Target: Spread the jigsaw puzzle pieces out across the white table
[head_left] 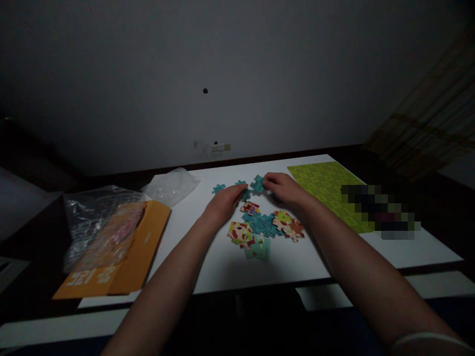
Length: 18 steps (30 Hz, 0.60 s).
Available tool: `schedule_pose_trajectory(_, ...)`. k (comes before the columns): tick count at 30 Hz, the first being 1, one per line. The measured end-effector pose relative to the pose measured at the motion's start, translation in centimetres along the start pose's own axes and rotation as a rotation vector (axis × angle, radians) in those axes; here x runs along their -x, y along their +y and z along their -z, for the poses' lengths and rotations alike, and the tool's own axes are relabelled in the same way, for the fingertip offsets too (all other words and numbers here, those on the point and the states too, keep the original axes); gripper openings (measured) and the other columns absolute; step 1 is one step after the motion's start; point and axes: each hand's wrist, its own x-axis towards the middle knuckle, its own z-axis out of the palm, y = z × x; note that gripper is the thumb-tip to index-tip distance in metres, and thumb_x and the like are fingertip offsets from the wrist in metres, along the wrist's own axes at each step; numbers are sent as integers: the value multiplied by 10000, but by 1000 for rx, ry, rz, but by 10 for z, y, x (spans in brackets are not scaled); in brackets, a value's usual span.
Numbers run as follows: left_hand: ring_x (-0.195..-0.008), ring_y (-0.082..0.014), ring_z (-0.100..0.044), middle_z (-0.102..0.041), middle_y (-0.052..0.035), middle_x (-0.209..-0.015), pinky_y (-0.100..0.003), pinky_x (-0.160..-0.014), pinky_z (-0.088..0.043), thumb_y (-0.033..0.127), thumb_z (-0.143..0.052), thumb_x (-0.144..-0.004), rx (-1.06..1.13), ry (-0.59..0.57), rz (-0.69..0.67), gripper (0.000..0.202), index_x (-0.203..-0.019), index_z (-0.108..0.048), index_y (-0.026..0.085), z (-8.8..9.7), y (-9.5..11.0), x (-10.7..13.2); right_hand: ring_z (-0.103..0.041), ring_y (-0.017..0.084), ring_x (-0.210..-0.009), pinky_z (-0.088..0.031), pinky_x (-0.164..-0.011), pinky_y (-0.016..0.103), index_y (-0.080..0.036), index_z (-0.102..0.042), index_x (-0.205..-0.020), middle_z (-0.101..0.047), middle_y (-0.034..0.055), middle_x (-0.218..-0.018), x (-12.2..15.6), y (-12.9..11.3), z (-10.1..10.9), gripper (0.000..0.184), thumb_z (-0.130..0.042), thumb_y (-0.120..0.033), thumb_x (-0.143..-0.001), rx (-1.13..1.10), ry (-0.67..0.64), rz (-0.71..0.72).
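Observation:
A teal jigsaw puzzle piece (257, 184) is pinched in the fingers of my right hand (284, 188), at the far middle of the white table. Across from it, my left hand (222, 203) has its fingers closed at another teal puzzle piece (245, 195), partly hidden by the fingertips. A further teal puzzle piece (218, 189) lies just beyond my left hand. Between my forearms spreads a loose pile of puzzle pieces (261, 225), teal in the middle with yellow, red and brown prints at the sides. Some pieces in it overlap.
On the left, an orange cardboard envelope (154, 232) lies partly under a clear plastic bag (96, 222). Behind it is a second crumpled clear bag (172, 185). A green patterned sheet (326, 193) covers the table's right part, with a blurred-out item (380, 210) over its edge.

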Motion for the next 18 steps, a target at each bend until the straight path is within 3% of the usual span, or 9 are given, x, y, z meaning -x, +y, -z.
schedule_pose_trajectory(2, -1306, -282, -784, -816, -88, -1426, -480, -1157, -619, 169, -668, -1089, 12, 9, 8, 380, -1440, -762, 282, 4, -2, 1, -639, 249, -799, -426, -755, 376, -229, -713, -781, -745, 89, -822, 0, 3, 3, 262, -599, -329, -996, 100, -51, -39)
schedule_pose_trajectory(5, -1214, -282, -807, -838, -105, -1357, -478, -1118, -638, 155, -715, -1042, 60, 114, 76, 356, -1372, -799, 259, 9, -5, 3, -643, 270, -815, -421, -747, 392, -225, -701, -704, -725, 110, -774, 3, 3, 3, 279, -641, -300, -966, 276, -168, -20)
schedule_pose_trajectory(8, -1023, -244, -823, -860, -103, -1217, -426, -983, -679, 179, -748, -1013, 208, 239, 206, 333, -1337, -805, 227, 8, -5, 3, -675, 347, -1015, -487, -859, 435, -222, -816, -909, -785, 156, -967, 6, -3, -1, 119, -780, -335, -896, 375, -56, 63)
schedule_pose_trajectory(12, -971, -216, -815, -848, -95, -1138, -362, -882, -680, 205, -793, -964, 487, 250, 276, 309, -1272, -782, 197, -4, -1, 0, -715, 339, -1148, -536, -1034, 482, -256, -844, -1199, -820, 138, -1211, 8, -17, -10, 284, -761, -353, -946, 55, 26, 154)
schedule_pose_trajectory(15, -973, -220, -810, -831, -85, -1082, -352, -860, -668, 223, -827, -939, 535, 208, 280, 243, -1169, -755, 201, -13, 4, -1, -757, 288, -1065, -571, -997, 439, -259, -851, -1173, -843, 96, -1158, 7, -22, -19, 270, -762, -352, -935, -192, -9, 162)
schedule_pose_trajectory(18, -956, -241, -788, -819, -77, -1059, -389, -863, -650, 300, -858, -940, 354, 159, 251, 258, -1157, -743, 218, -11, 11, 1, -761, 259, -916, -588, -870, 394, -236, -846, -1052, -841, 78, -982, 0, -14, -22, 196, -779, -331, -894, -284, 53, 45)
